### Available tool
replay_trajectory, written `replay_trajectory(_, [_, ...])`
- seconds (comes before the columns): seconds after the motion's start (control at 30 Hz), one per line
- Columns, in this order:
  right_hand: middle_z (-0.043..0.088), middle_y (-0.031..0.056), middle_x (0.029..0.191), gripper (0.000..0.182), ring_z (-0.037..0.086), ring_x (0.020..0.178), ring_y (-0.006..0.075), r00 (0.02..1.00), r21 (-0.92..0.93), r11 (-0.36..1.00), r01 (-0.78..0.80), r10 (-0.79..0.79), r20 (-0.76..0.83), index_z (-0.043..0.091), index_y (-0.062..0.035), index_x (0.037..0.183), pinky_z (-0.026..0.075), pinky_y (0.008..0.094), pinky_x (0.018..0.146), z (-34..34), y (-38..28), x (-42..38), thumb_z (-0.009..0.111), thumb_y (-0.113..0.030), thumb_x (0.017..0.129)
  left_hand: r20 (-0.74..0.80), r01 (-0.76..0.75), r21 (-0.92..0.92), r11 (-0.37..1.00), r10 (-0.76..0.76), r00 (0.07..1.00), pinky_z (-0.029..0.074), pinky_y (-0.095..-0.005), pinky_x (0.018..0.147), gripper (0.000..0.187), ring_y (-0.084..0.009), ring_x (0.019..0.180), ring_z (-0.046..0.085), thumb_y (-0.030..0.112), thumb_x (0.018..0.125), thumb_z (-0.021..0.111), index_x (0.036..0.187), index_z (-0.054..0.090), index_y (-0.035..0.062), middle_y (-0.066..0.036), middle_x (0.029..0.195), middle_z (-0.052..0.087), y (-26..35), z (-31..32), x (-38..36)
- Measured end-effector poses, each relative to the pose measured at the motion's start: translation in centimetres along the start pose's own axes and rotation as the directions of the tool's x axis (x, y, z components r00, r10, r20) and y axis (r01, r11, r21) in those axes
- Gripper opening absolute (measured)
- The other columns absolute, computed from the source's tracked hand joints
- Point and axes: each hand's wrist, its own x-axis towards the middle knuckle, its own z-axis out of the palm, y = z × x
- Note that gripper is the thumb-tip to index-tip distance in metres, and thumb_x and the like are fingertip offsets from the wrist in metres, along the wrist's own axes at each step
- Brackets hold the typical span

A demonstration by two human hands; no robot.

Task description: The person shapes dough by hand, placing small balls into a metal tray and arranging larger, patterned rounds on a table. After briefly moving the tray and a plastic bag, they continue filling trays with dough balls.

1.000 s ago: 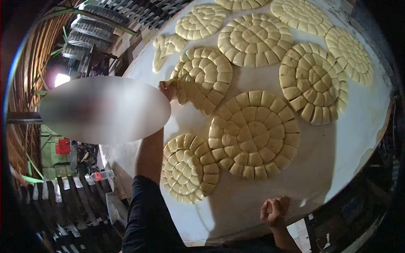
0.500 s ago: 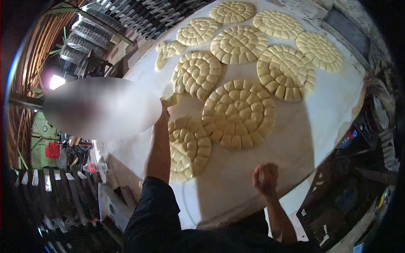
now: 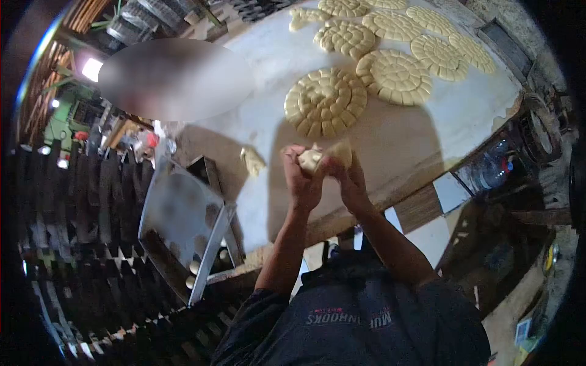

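In front of me, over the near part of the table (image 3: 378,134), my two hands meet. A pale lump of dough (image 3: 310,160) sits in my left hand (image 3: 299,180), with fingers curled round it. Closed beside it, my right hand (image 3: 348,180) grips a flat tan piece (image 3: 340,152), whose kind I cannot tell. Just beyond the hands lies a large round of dough (image 3: 326,102), cut into segments in rings. A second cut round (image 3: 395,76) is to its right. Off to the left, a small dough scrap (image 3: 251,161) rests on the table.
Several more cut dough rounds (image 3: 345,38) cover the far side. A metal box (image 3: 183,210) stands at the table's left edge, beside dark stacked racks (image 3: 79,201). Past the right edge are a large clear plastic bottle (image 3: 491,165) and tiled floor (image 3: 427,242).
My left hand has come back from the far left, and both hands are now together around dough. My view has turned, so the rounds appear higher up and further right.
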Motion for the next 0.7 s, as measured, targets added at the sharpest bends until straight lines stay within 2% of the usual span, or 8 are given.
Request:
replay_trajectory(0.27, [0.060,0.0096,0.102,0.028,0.059,0.091,0.0147,0.996,-0.082,0.993,-0.084,0.085,0.010,0.048,-0.0064,0.119,0.050,0.0304,0.076,-0.3,-7.6,-1.1,0.060,-0.011,0.094,-0.236,0.173,-0.282,0.944,-0.243,0.941,0.048,-0.0280,0.084,0.040,-0.0157,0.097,0.053,0.004,0.088,0.070,0.115,0.041,0.0004,-0.009,0.104,0.048,-1.8,-6.5,-5.1])
replay_trajectory(0.43, [0.059,0.0083,0.101,0.034,0.057,0.090,0.0159,0.890,-0.019,1.000,0.018,-0.025,-0.455,0.050,-0.0054,0.115,0.047,0.0300,0.072,-9.6,-2.4,1.7,0.064,-0.026,0.092,-0.608,0.310,-0.226,0.923,-0.383,0.696,0.044,-0.0292,0.082,0.025,-0.0139,0.093,0.047,0.011,0.093,0.064,0.107,0.046,0.0020,-0.004,0.098,0.045,-8.2,-5.3,-11.2])
replay_trajectory(0.47, [0.059,0.0083,0.101,0.034,0.057,0.090,0.0159,0.891,-0.013,1.000,0.022,-0.026,-0.453,0.050,-0.0054,0.115,0.047,0.0300,0.072,-12.6,-0.9,2.1,0.064,-0.026,0.092,-0.373,0.271,0.288,0.918,-0.153,0.915,0.044,-0.0320,0.084,0.023,-0.0168,0.093,0.049,0.015,0.092,0.065,0.103,0.049,0.0032,-0.005,0.098,0.047,-11.4,-6.5,-14.3])
replay_trajectory(0.5, [0.058,0.0094,0.099,0.034,0.055,0.090,0.0190,0.957,-0.391,0.919,-0.050,-0.069,-0.283,0.052,-0.0056,0.110,0.046,0.0333,0.075,-15.6,0.5,2.3,0.064,-0.031,0.090,-0.007,0.038,0.702,0.711,-0.046,0.999,0.043,-0.0348,0.087,0.022,-0.0197,0.093,0.051,0.019,0.090,0.066,0.099,0.053,0.0045,-0.006,0.098,0.050,-13.2,-7.4,-15.2])
replay_trajectory(0.57, [0.056,0.0106,0.098,0.036,0.054,0.090,0.0222,0.995,-0.708,0.705,-0.036,-0.039,-0.090,0.054,-0.0058,0.105,0.044,0.0365,0.077,-21.1,2.1,3.8,0.065,-0.036,0.088,0.216,-0.140,0.763,0.630,-0.045,0.975,0.042,-0.0382,0.088,0.025,-0.0235,0.093,0.052,0.025,0.085,0.070,0.095,0.055,0.0063,-0.007,0.099,0.052,-11.2,-8.2,-11.9])
replay_trajectory(0.6, [0.054,0.0117,0.095,0.037,0.052,0.089,0.0267,0.971,-0.880,0.417,0.230,-0.042,0.234,0.054,-0.0057,0.100,0.042,0.0410,0.081,-23.6,2.6,4.6,0.063,-0.040,0.088,0.429,-0.317,0.770,0.554,-0.082,0.900,0.041,-0.0417,0.090,0.029,-0.0273,0.094,0.053,0.031,0.081,0.073,0.091,0.058,0.0080,-0.008,0.099,0.055,-10.2,-8.4,-10.3])
replay_trajectory(0.63, [0.053,0.0129,0.092,0.039,0.051,0.087,0.0312,0.853,-0.854,0.096,0.512,0.066,0.519,0.055,-0.0056,0.095,0.040,0.0455,0.085,-24.5,2.6,5.8,0.062,-0.043,0.087,0.423,-0.308,0.781,0.544,-0.097,0.901,0.041,-0.0417,0.090,0.029,-0.0273,0.094,0.053,0.031,0.081,0.073,0.091,0.058,0.0080,-0.008,0.099,0.055,-10.2,-8.5,-8.4])
replay_trajectory(0.7, [0.051,0.0158,0.091,0.038,0.048,0.087,0.0371,0.818,-0.813,0.142,0.565,0.033,0.575,0.055,-0.0039,0.090,0.035,0.0523,0.090,-25.1,3.4,10.4,0.056,-0.042,0.088,0.264,-0.144,0.812,0.566,-0.136,0.955,0.041,-0.0456,0.090,0.034,-0.0316,0.098,0.053,0.036,0.071,0.078,0.085,0.062,0.0098,-0.011,0.101,0.058,-11.6,-8.4,-3.4])
